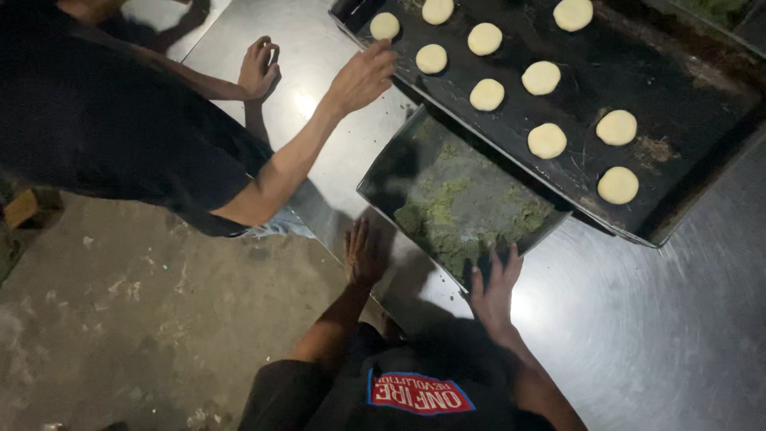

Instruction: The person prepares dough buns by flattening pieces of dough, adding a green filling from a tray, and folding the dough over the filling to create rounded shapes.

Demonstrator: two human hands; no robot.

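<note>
- Resting on the big steel worktop (pixel 654 335), both of the wearer's hands lie flat, fingers spread and gripping nothing.
- Beyond the fingertips, the long dark baking tray (pixel 678 183) carries pale round dough discs (pixel 546 140) set apart in rows; its edge overlaps the smaller tray.
- Right at the fingertips, the smaller dark tray (pixel 383 187) holds smears of green paste (pixel 447 215). It looks stiff and thin-rimmed, likely greasy, so its near rim or corners seem the places to grip.
- Left of the fingers, a co-worker's arm (pixel 295 160) stretches across, that hand (pixel 363 78) at the long tray's corner by a disc.
- Left hand (pixel 365 254) lies just off the small tray's near corner; right hand (pixel 495 289) touches its near rim.
- Discs look soft, easily dented.
</note>
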